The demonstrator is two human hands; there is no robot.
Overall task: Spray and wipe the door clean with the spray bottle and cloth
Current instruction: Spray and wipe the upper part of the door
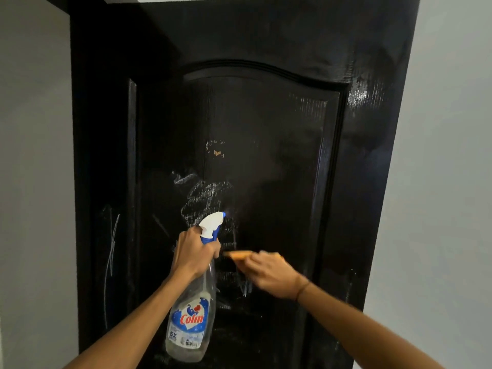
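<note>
A glossy black panelled door (266, 123) fills the middle of the view, with white chalk scribbles (205, 198) on its centre panel. My left hand (194, 253) grips the neck of a clear spray bottle (190, 323) with a white and blue trigger head, its nozzle pointing at the door. My right hand (269, 275), blurred, holds an orange cloth (239, 254) against the door just right of the bottle. Most of the cloth is hidden behind the fingers.
More white scratch marks (111, 251) run down the dark door frame on the left. Pale grey walls (439, 182) flank the door on both sides. Small chipped spots (217, 153) show on the panel above the scribbles.
</note>
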